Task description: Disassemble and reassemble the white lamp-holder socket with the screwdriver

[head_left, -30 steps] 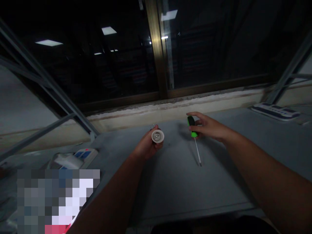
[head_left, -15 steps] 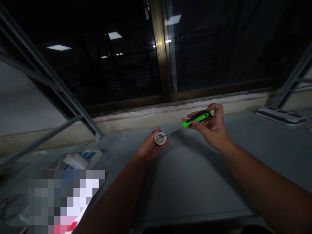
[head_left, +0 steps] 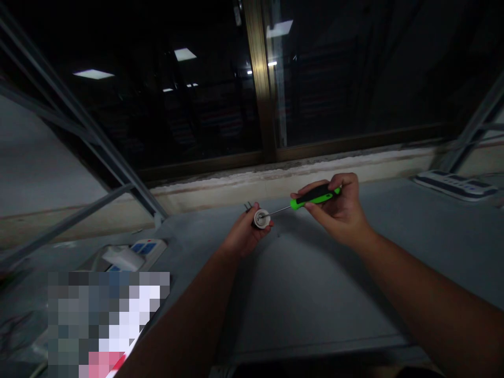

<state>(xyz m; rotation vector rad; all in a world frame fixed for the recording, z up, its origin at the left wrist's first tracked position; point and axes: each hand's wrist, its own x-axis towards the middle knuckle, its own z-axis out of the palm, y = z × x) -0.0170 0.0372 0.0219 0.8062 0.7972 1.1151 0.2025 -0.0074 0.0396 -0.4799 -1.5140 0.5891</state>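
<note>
A small round white socket (head_left: 261, 218) with metal prongs sticking out behind it is held in my left hand (head_left: 244, 237), its open face turned to the right. My right hand (head_left: 340, 212) is wrapped round a green and black screwdriver (head_left: 317, 196). The thin metal shaft reaches left and its tip is inside the socket's opening. What exactly the tip touches in there is too small to tell. Both hands are above the grey table (head_left: 315, 294).
On the left a power strip (head_left: 151, 251) has a white plug (head_left: 123, 258) in it. Another white strip (head_left: 454, 186) lies at the back right. Metal frame bars (head_left: 114, 168) stand on both sides before a dark window (head_left: 197, 105). A pixelated patch covers the lower left.
The screwdriver handle has turned and moved slightly left and down, with my right fingers shifted on it. The socket has moved slightly right and up and is tilted differently.
</note>
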